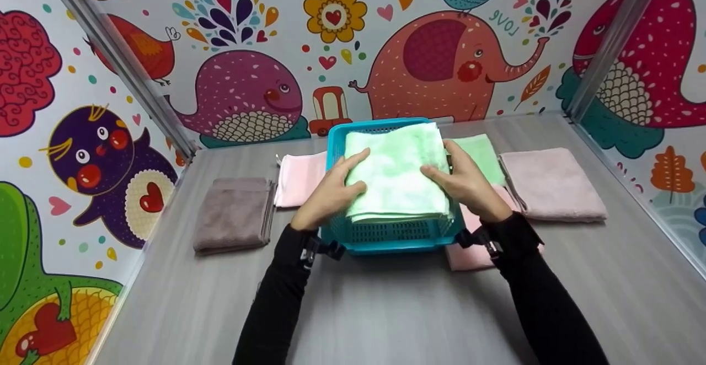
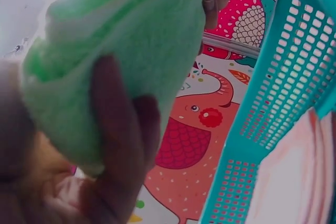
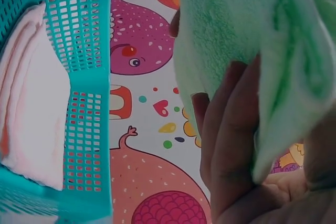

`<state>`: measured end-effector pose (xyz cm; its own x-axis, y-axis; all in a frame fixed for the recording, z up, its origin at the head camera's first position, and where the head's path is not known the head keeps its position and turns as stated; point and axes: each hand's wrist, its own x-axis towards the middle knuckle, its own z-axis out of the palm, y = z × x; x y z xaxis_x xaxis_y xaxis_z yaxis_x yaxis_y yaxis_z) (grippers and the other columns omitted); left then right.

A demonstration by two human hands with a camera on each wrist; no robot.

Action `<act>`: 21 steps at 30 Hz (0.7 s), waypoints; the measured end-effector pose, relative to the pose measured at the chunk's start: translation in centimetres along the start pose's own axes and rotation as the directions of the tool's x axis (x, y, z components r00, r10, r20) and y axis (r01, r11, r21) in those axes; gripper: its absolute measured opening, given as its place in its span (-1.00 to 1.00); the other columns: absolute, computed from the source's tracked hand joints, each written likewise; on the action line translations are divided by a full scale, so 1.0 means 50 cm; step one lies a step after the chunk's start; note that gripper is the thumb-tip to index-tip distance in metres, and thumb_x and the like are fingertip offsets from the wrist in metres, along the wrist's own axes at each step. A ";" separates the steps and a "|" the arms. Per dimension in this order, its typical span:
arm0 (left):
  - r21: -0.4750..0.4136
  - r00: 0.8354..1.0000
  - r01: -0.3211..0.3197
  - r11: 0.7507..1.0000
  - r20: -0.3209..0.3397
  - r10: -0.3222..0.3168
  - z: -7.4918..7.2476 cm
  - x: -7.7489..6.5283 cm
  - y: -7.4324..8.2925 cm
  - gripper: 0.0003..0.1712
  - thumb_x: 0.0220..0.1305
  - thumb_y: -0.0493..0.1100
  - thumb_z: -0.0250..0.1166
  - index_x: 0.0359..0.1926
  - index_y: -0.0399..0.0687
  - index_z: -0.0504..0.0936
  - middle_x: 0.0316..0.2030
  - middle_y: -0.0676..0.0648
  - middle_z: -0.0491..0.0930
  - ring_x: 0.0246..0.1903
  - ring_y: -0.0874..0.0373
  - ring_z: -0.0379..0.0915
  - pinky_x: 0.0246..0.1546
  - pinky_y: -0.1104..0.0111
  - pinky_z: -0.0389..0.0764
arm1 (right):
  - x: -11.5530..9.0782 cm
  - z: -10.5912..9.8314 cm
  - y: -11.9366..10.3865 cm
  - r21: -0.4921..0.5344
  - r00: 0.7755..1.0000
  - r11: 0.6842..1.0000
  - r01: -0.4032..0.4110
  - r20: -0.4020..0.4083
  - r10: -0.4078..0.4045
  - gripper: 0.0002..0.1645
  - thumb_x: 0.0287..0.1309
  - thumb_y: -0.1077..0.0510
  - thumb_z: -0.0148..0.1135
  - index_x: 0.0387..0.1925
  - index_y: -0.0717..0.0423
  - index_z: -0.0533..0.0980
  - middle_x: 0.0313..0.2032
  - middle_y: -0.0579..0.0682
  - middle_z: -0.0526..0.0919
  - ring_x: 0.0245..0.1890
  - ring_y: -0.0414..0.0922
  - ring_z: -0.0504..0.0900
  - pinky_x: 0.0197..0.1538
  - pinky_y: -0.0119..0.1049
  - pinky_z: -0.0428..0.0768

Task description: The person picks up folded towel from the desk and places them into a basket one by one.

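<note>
A folded light green towel is held up over the blue plastic basket. My left hand grips its left edge, thumb on top; in the left wrist view, fingers run along its underside. The right hand holds the opposite edge, with its fingers beneath the cloth in the right wrist view. Inside the basket lies a folded pale pink towel, seen from both wrists; the green towel hides it in the head view.
Left of the basket lie a folded brown towel and a pink towel. To the right are another green towel, a pale pink towel and a pink towel partly under the right forearm. Printed walls enclose the grey table.
</note>
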<state>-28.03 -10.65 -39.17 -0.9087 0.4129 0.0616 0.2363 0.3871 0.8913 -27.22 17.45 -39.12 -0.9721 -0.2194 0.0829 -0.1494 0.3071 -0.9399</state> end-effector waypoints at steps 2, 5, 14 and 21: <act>0.014 1.000 -0.010 1.000 0.008 0.010 -0.008 0.006 0.011 -0.13 0.29 -0.24 0.13 0.62 0.23 0.20 0.66 -0.19 -0.16 0.63 -0.07 -0.27 0.54 -0.12 -0.01 | 0.004 -0.007 -0.011 -0.022 1.000 1.000 0.012 -0.003 -0.012 -0.25 0.51 0.09 0.19 0.52 0.22 0.10 0.33 0.29 0.37 0.25 0.13 0.48 0.27 0.06 0.54; 0.006 1.000 -0.020 1.000 0.018 0.020 -0.022 0.017 0.026 -0.10 0.27 -0.27 0.13 0.63 0.23 0.17 0.67 -0.19 -0.21 0.61 -0.09 -0.22 0.50 -0.10 0.14 | 0.017 -0.018 -0.032 -0.064 0.999 0.997 0.035 -0.011 -0.035 -0.24 0.50 0.12 0.19 0.53 0.24 0.09 0.36 0.30 0.34 0.28 0.13 0.42 0.34 0.14 0.47; 0.023 0.997 -0.057 0.998 -0.056 0.058 -0.062 0.090 0.038 -0.11 0.31 -0.38 0.08 0.63 0.15 0.16 0.57 -0.21 0.05 0.35 -0.05 0.15 0.04 0.24 0.40 | 0.114 -0.032 -0.071 -0.240 0.994 0.969 0.058 -0.073 -0.078 -0.31 0.45 0.15 0.22 0.44 0.28 0.19 0.22 0.32 0.42 0.16 0.11 0.40 0.28 0.06 0.39; 0.231 0.982 0.025 0.973 -0.186 0.019 -0.056 0.167 0.016 -0.18 0.32 -0.36 0.09 0.59 0.09 0.28 0.47 -0.19 0.30 0.33 -0.01 0.28 0.28 0.20 0.30 | 0.191 -0.016 -0.045 -0.262 0.991 0.965 -0.010 -0.128 -0.025 -0.31 0.45 0.17 0.19 0.46 0.29 0.16 0.26 0.35 0.41 0.24 0.17 0.41 0.34 0.08 0.40</act>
<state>-36.41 -9.22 -36.69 -0.9522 0.2596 0.1610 0.2867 0.5775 0.7644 -36.29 15.42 -35.94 -0.9833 -0.1064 0.1480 -0.1821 0.5409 -0.8211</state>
